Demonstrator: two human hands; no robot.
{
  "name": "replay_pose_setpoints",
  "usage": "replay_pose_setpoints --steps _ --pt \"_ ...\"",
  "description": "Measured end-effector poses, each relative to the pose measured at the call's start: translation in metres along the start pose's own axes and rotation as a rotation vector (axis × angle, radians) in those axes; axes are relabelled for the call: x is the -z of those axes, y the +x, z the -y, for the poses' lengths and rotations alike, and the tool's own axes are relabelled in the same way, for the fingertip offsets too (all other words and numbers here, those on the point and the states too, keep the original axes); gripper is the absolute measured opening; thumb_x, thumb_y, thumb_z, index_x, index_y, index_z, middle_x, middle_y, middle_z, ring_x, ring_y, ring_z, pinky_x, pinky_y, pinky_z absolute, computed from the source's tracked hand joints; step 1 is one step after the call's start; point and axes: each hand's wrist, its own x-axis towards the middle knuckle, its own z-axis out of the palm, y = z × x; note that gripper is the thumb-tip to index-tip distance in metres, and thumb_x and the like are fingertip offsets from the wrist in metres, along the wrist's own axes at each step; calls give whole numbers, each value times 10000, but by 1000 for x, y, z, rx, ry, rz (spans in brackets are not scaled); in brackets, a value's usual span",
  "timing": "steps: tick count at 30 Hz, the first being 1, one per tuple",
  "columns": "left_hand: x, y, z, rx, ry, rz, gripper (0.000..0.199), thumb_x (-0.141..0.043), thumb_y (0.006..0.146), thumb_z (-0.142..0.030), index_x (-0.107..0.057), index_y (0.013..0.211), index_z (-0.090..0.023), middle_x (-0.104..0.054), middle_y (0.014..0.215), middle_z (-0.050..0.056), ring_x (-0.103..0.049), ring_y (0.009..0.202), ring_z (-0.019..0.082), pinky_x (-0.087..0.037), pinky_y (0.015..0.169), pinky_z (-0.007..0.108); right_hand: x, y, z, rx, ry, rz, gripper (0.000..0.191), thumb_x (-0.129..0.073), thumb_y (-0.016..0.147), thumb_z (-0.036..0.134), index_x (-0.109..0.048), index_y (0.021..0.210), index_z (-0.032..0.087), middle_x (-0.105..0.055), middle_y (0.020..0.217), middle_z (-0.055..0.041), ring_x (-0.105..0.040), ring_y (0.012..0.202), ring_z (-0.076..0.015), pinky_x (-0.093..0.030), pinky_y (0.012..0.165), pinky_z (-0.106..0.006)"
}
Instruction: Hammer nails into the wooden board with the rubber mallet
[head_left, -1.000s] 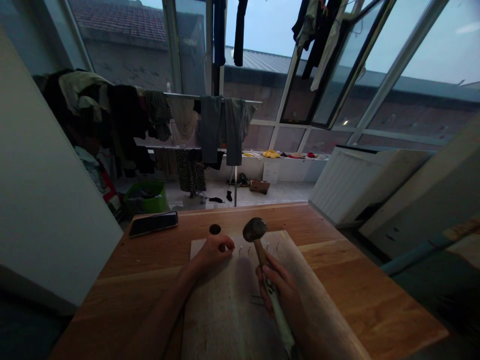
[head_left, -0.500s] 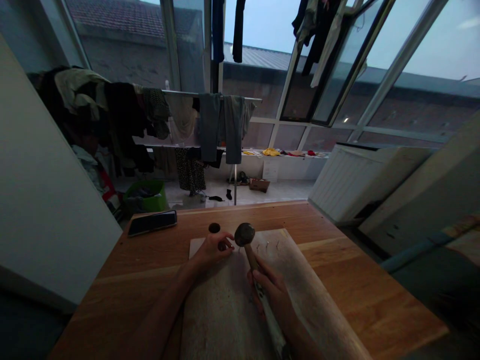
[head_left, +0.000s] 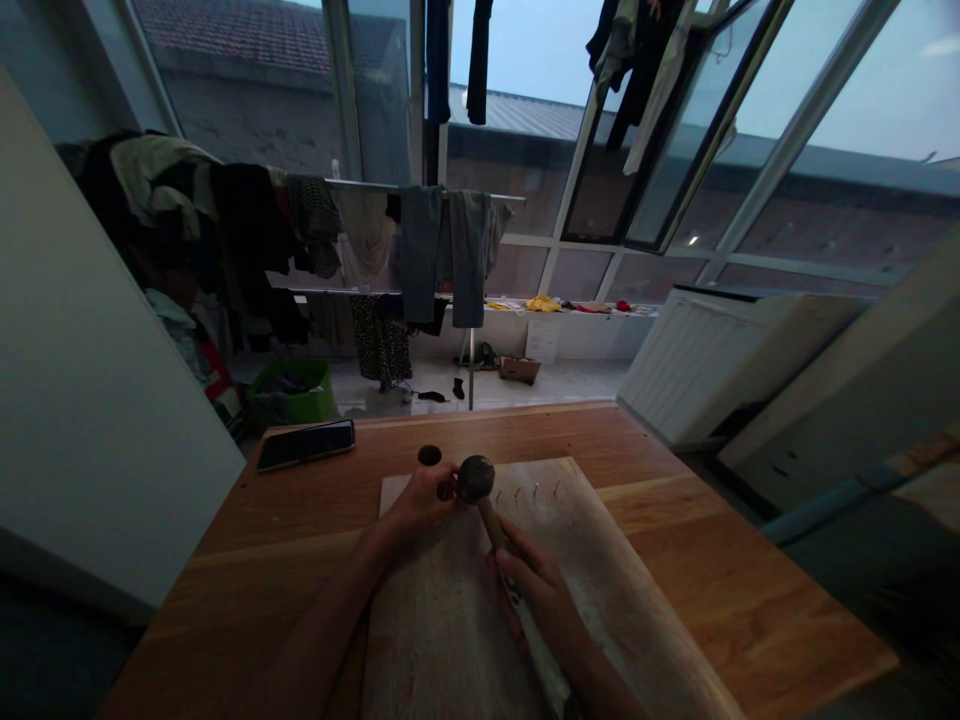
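My right hand [head_left: 529,580] is wrapped round the handle of a hammer [head_left: 475,480], whose dark rounded head is right beside my left fingertips. On the far left part of a pale wooden board [head_left: 442,610], my left hand [head_left: 427,500] has its fingers pinched together; the hammer head hides whatever is between the tips. Several thin nails [head_left: 536,490] stand in a row in the board's far part, to the right of the hammer head. A dark round object [head_left: 429,456] sits just beyond my left hand.
The board lies on a wooden table [head_left: 292,520]. A phone [head_left: 306,445] rests at the table's far left corner. Beyond the table are a green basket [head_left: 304,395], a drying rack with hanging clothes [head_left: 420,250] and a white ribbed appliance [head_left: 697,350].
The hammer head has moved slightly left and down, closer to my left fingertips. A nail it partly covered before now shows. My left hand has shifted slightly left.
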Motion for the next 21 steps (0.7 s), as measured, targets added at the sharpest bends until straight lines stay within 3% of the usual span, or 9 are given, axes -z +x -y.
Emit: replay_pose_setpoints --steps 6,11,14,18,20,21 --pt "-1 0 -1 -1 -19 10 269 -670 773 -199 -699 1027 -116 -669 816 24 -594 721 143 -430 645 232 0 1 1 17 -7 -12 528 -693 863 500 -670 1324 243 -632 707 29 -497 341 -80 -352 321 -202" --pt "0 0 -3 20 18 7 204 -666 756 -174 -676 955 -128 -630 752 -3 -574 683 126 -415 625 225 0 1 1 -24 46 -7 598 -726 832 506 -638 1357 234 -640 731 32 -492 338 -86 -347 301 -210" --pt "3 1 -8 22 14 42 268 -671 744 -173 -636 1009 -147 -620 816 -4 -556 676 114 -417 616 223 1 0 3 -36 126 -37 615 -751 808 498 -635 1341 214 -636 717 38 -471 312 -75 -338 282 -202" --pt "8 2 -36 -12 109 2 249 -703 752 -232 -583 960 -165 -575 909 10 -512 689 113 -418 618 236 9 -1 11 -8 267 -141 618 -758 799 484 -601 1326 199 -653 757 32 -454 295 -62 -336 250 -194" --pt "5 0 -59 -82 196 95 148 -685 768 -213 -591 874 -172 -564 901 15 -521 727 128 -425 653 250 16 0 15 30 301 -174 571 -761 805 477 -601 1281 204 -655 781 35 -454 300 -53 -350 251 -189" --pt "2 -2 -72 -119 225 196 114 -683 774 -208 -607 852 -177 -573 909 20 -543 756 139 -432 672 257 20 0 16 49 309 -184 519 -759 813 473 -613 1231 204 -652 778 38 -454 303 -50 -356 255 -186"
